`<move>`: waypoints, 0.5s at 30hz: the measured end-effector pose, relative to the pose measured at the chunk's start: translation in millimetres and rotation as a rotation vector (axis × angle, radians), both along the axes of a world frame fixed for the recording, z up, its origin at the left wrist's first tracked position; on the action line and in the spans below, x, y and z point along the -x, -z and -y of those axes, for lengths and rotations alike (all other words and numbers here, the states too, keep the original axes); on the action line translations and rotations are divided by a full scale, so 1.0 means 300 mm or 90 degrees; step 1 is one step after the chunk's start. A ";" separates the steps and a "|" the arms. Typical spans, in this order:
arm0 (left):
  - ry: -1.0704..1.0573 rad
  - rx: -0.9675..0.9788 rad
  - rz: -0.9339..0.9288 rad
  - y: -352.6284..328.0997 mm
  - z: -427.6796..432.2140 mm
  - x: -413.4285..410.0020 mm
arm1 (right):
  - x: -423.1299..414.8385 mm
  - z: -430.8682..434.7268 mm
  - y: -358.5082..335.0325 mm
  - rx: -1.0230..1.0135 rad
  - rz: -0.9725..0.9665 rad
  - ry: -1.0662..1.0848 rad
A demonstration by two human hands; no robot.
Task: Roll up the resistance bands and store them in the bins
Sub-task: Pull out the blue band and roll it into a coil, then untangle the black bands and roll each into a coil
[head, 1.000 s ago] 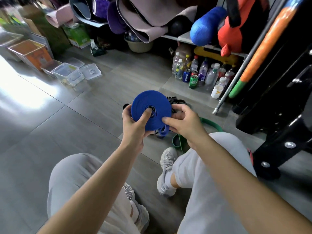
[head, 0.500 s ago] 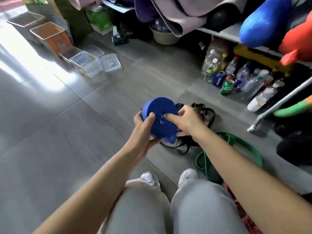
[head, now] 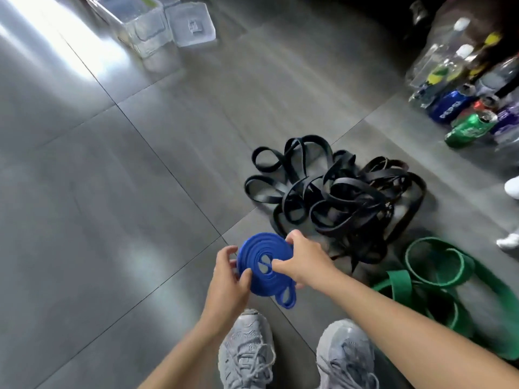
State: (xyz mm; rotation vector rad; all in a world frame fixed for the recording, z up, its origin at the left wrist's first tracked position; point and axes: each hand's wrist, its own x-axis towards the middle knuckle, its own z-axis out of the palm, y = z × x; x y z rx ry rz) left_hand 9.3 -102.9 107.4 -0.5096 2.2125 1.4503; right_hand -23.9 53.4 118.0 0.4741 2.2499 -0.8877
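A blue resistance band (head: 264, 263) wound into a flat coil sits between both my hands, its loose end looping out at the lower right. My left hand (head: 229, 279) grips the coil's left edge, thumb on top. My right hand (head: 304, 261) pinches the coil from the right, thumb near its centre. On the floor just beyond lies a tangled heap of black bands (head: 334, 197). A loose green band (head: 438, 282) sprawls to the right of my right arm. Clear plastic bins (head: 146, 26) stand at the far upper left.
A clear lid (head: 192, 25) lies beside the bins. Bottles and cans (head: 471, 102) crowd the upper right floor. My grey shoes (head: 247, 352) stand on the grey tiles below my hands. Another person's white shoe (head: 512, 186) shows at the right edge.
I have risen and the view now tilts down at the floor. The blue coil has turned from upright to nearly flat and sits lower in view, still held by both hands.
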 end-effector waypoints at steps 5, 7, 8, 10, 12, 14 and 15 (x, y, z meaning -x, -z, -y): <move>0.048 0.020 -0.035 0.183 0.061 0.135 | 0.114 0.095 0.217 0.025 0.091 0.092; 0.163 0.070 -0.033 0.258 0.078 0.161 | 0.140 0.124 0.295 0.068 0.114 0.185; 0.231 0.111 -0.006 0.297 0.085 0.163 | 0.140 0.137 0.337 0.080 0.122 0.217; 0.341 0.215 0.060 0.362 0.096 0.144 | 0.113 0.157 0.408 0.085 0.143 0.246; 0.415 0.328 0.081 0.411 0.100 0.108 | 0.072 0.162 0.464 0.100 0.136 0.254; 0.435 0.401 0.044 0.437 0.100 0.089 | 0.053 0.149 0.494 0.132 0.119 0.248; 0.427 0.414 0.029 0.443 0.100 0.087 | 0.054 0.136 0.500 0.135 0.119 0.230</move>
